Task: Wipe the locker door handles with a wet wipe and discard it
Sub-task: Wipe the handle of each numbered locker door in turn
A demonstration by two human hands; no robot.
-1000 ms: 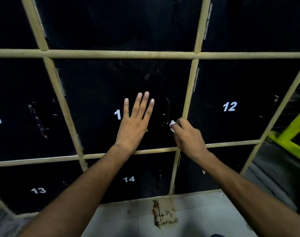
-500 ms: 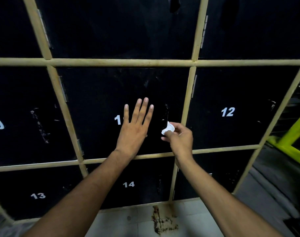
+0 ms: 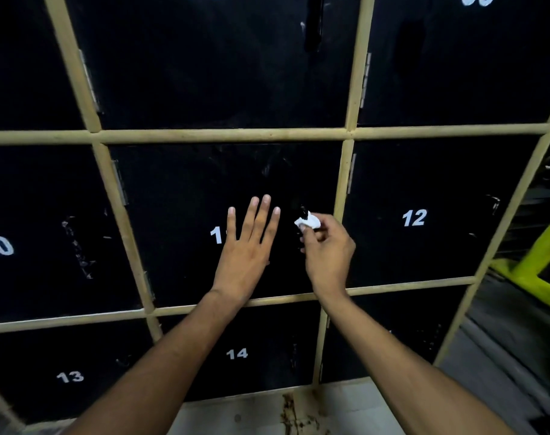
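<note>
the grip of the right hand (image 3: 328,251) pinches a crumpled white wet wipe (image 3: 308,221) against the dark handle (image 3: 303,211) of the middle locker door (image 3: 185,196); the left hand (image 3: 245,255) lies flat on that door, grip wide, fingers straight

1. A locker area: a bank of black locker doors (image 3: 424,183) set in a cream frame (image 3: 223,135).
2. White numbers 12 (image 3: 414,218), 13 (image 3: 70,377) and 14 (image 3: 237,353) mark the doors.
3. Pale tiled floor (image 3: 345,409) lies below them.
</note>
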